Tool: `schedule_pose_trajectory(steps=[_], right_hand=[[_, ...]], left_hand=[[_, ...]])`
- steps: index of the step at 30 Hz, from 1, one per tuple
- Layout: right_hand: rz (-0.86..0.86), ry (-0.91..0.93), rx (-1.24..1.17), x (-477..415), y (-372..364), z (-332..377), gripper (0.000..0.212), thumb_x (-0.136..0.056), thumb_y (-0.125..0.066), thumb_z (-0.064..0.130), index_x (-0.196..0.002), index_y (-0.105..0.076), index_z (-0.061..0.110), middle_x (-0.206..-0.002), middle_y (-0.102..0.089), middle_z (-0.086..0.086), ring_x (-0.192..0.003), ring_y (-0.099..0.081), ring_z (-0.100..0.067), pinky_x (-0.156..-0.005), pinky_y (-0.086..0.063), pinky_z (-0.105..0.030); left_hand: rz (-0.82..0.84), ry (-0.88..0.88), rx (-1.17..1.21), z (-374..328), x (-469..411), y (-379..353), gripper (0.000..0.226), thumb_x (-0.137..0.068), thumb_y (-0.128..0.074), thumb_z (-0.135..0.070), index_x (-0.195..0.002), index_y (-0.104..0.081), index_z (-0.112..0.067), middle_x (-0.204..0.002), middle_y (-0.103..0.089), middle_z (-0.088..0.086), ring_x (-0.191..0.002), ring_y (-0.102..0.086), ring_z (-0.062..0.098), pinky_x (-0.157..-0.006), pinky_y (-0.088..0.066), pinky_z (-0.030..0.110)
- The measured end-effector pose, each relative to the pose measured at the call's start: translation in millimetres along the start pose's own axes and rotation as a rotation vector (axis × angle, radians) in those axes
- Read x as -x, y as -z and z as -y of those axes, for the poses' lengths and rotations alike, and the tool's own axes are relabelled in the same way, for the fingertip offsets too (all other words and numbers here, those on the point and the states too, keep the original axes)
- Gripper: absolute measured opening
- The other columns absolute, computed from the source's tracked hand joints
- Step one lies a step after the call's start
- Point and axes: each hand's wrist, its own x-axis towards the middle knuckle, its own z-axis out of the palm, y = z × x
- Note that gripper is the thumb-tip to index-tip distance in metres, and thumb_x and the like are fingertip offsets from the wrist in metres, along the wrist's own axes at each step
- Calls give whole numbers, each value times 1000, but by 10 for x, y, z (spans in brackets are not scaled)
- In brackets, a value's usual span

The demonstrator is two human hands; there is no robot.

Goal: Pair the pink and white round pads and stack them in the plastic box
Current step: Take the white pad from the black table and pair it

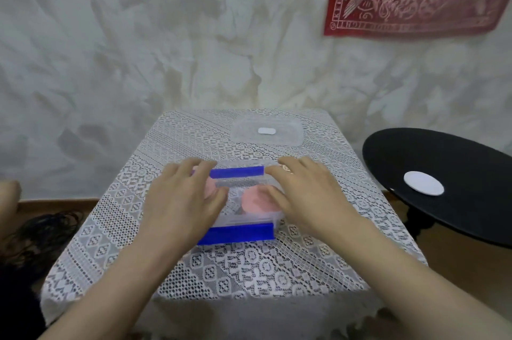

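A clear plastic box [243,222] with blue clip flaps front and back sits mid-table on the lace cloth. Inside it lie pink round pads: one [256,201] on the right, another [210,187] on the left, partly hidden by my left hand. My left hand [182,198] lies over the box's left side with fingers extended and relaxed. My right hand [307,195] lies over the right side, fingers straight, fingertips at the right pink pad. Neither hand visibly grips anything. One white round pad [423,183] lies on the black side table [457,201].
The box's clear lid [288,137] with a white tab lies at the far end of the table. The lace cloth [249,265] covers a small table against a white draped wall. The black round table stands close on the right. Dark hair lies at lower left.
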Motion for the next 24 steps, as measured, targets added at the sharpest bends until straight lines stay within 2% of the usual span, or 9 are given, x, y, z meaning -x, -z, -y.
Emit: schedule_pose_trajectory(steps=[6,11,15,18,24], right_hand=[[-16,-46,40,92,80,-367,63,-97,-17,62,-132,-58,29,-137,-58,0,-122,-53,-27,-100,-42,-45],[-34,-112,76,221,132,-842,53,-98,-30,58,-128,-62,28,-131,-63,-1,-113,-61,-29,-88,-49,-45],[-40,-177,124,368,148,-1291,44,-101,-39,52,-131,-59,27,-133,-61,-1,-110,-59,-29,-86,-49,-45],[-20,-230,195,516,111,-1654,39,-103,-36,43,-130,-57,24,-128,-60,-1,-107,-57,-28,-84,-50,-43],[1,-339,197,799,26,-2281,35,-101,-50,27,-134,-57,22,-134,-58,-5,-110,-57,-30,-84,-52,-43]], left_hand=[[40,-145,-64,-580,-352,-176,60,-93,-46,-60,-142,-49,-26,-141,-55,0,-122,-50,26,-99,-44,39],[66,-258,-68,-1096,-560,-366,61,-93,-45,-63,-138,-53,-22,-136,-59,4,-118,-53,29,-93,-48,43],[78,-328,-15,-1585,-710,-544,59,-91,-48,-62,-133,-57,-22,-129,-63,4,-113,-56,30,-88,-48,43],[100,-385,-11,-1992,-792,-708,58,-93,-45,-62,-135,-55,-24,-129,-62,2,-116,-54,28,-90,-44,43],[144,-488,35,-2762,-872,-1035,53,-96,-43,-57,-136,-51,-24,-131,-58,2,-119,-51,27,-93,-45,40]])
